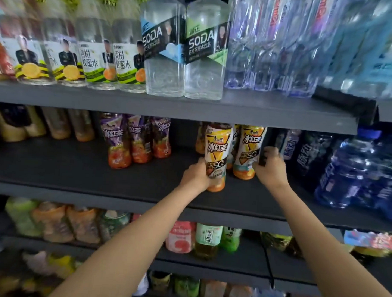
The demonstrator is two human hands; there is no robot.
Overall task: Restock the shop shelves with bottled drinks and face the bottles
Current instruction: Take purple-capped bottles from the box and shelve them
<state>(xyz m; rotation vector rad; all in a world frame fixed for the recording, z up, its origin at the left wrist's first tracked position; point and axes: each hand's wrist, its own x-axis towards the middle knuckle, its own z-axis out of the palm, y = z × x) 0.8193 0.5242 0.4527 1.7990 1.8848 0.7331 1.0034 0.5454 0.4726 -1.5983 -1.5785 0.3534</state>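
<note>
Starting at the left of the frame, the middle shelf [79, 166] is carrying a small cluster of purple-labelled iced tea bottles [135, 139] set well back from its front edge, with darker, blurred bottles standing further left. Above them, across the upper left, honey-citrus water bottles [93, 60] are lining the top shelf [170, 105], and two clear soda bottles [185, 48] are standing side by side at the upper centre.

Moving to the centre, the left hand [195, 176] is gripping the lower part of a yellow-and-white iced tea bottle [217, 153], fingers wrapped round it; the bottle is standing upright near the shelf's front, label facing out. Just beside it to the right and further back, a second matching iced tea bottle [248, 150] is standing, also label forward.

The right hand [271, 167] is reaching in to the right of that second bottle, fingers curled round a dark bottle [265, 150] next to it.

At the far right of the frame, large blue water bottles [354, 171] are crowding the same shelf.
</note>
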